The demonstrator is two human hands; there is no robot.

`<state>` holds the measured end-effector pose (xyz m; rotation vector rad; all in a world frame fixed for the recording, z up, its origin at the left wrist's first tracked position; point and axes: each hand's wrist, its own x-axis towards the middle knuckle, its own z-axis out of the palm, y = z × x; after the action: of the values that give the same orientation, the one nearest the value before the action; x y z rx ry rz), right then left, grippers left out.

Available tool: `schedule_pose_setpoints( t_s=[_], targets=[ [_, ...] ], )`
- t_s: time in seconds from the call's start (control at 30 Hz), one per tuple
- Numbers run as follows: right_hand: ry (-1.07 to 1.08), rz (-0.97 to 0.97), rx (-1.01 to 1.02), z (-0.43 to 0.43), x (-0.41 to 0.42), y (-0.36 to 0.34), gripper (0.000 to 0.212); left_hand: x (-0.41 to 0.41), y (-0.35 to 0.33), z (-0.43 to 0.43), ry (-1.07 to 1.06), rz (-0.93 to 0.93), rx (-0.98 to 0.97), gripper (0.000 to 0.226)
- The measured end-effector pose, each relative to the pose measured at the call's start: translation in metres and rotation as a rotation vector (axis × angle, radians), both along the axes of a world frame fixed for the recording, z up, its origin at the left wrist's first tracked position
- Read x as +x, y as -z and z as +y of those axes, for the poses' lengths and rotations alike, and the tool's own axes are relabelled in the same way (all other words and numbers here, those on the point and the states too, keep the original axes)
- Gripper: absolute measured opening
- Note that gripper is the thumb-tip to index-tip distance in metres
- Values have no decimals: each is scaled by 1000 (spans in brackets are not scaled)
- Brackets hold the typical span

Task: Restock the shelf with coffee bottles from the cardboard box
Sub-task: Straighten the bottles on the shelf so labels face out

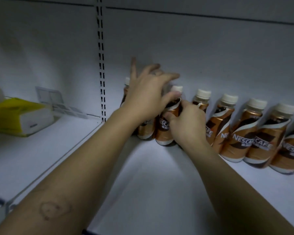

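Several brown Nescafe coffee bottles with white caps (255, 133) stand in a row at the back of the white shelf (151, 175). At the row's left end my right hand (187, 124) grips one bottle (166, 129) by its body. My left hand (146, 95) reaches over the bottles behind and beside it, fingers spread and blurred, thumb touching that bottle's neck near the cap (176, 89). Another bottle (126, 89) is partly hidden behind my left hand. The cardboard box is out of sight.
A slotted upright (101, 65) divides the shelf bays. In the left bay lie yellow and white tissue packs (19, 116) and loose white price-tag strips (58, 102). The shelf's front part shows bare white surface.
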<state>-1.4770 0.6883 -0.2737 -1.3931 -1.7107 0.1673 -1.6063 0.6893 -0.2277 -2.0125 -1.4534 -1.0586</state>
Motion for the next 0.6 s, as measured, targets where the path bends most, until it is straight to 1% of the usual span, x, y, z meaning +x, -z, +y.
schedule_pose_setpoints(
  t_s=[0.1, 0.2, 0.27, 0.37, 0.4, 0.47, 0.53, 0.6],
  targets=[
    [2, -34, 17, -1, -2, 2, 33, 7, 1, 3, 0, 21, -65, 45],
    [-8, -51, 24, -6, 2, -1, 38, 6, 2, 6, 19, 2, -69, 41],
    [18, -22, 94, -11, 14, -7, 33, 5, 3, 8, 50, -33, -51, 38],
    [134, 125, 212, -17, 43, -20, 14, 5, 4, 10, 75, -102, -43, 37],
    [166, 158, 222, -17, 51, -23, 11, 5, 4, 11, 80, -122, -43, 37],
    [180, 159, 171, -17, 58, -22, 15, 6, 4, 10, 89, -155, -53, 36],
    [173, 71, 104, -16, 55, -18, 27, 8, 3, 8, 71, -148, -62, 36],
    [184, -14, 76, -16, 53, -15, 38, 10, 3, 5, 37, -97, -53, 38]
  ],
)
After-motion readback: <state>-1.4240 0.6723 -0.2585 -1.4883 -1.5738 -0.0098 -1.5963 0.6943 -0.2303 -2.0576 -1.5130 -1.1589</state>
